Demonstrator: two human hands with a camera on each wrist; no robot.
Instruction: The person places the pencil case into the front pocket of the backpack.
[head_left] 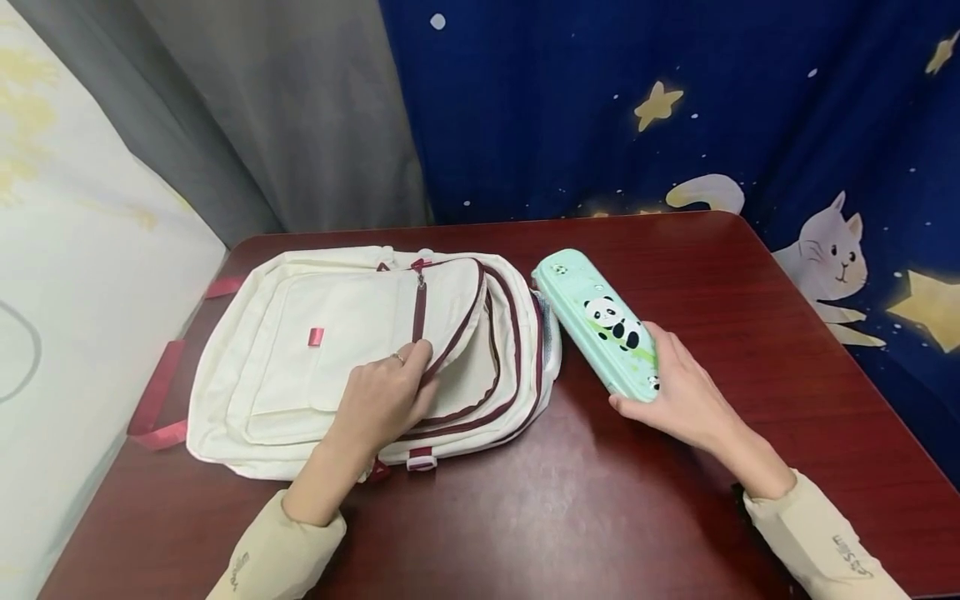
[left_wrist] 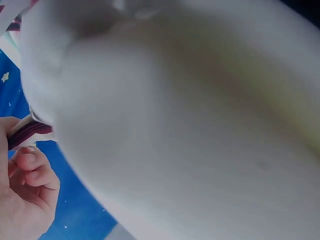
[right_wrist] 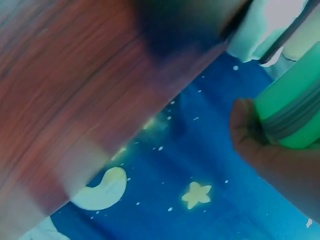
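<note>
Two hands showed on my head feed, both occupied. The left hand (head_left: 390, 387) gripped the edge of the front flap (head_left: 453, 321) of a cream fabric backpack with dark-red zip trim (head_left: 337, 333), holding the front pocket (head_left: 471, 379) partly open. The backpack lay flat on the left of a glossy red-brown wood table (head_left: 592, 533).

The right hand (head_left: 686, 392) held a mint-green, long rounded pencil case with a panda print (head_left: 592, 321), thumb at its near end, fingers along its right side. The case was right of the backpack, its far end close to the bag's right edge; contact I couldn't tell.

Key relation: the pocket mouth faced right, toward the case. The case's long axis ran near-right to far-left, steeply, so it pointed past the mouth's far side, not into it. Right hand was nearer the case, left nearer the mouth.
</note>
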